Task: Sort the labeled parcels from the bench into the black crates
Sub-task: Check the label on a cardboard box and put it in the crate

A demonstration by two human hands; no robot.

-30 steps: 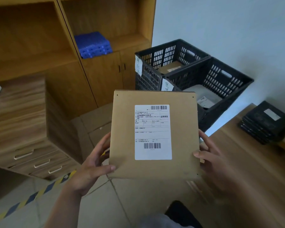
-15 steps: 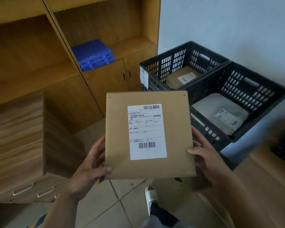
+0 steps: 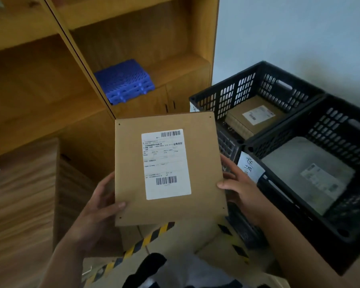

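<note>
parcel brought closer to the crates, label up for reading

closer now than half a second back, the two black crates fill the right of the frame and the blue pallet stack on the shelf has slid toward centre left. at lower left, the left hand grips the brown parcel at its lower left edge, thumb curled over the face and fingers hidden behind. the parcel sits mid-frame, off any tabletop, tilted face-up so its white shipping label can be read, probably to choose a crate. at its right edge the right hand pinches it, thumb on top, steadying the flat piece. right of that, the far crate holds a brown labeled box; the near crate holds a grey mailer and carries a handwritten tag, seemingly its destination marker.
</note>
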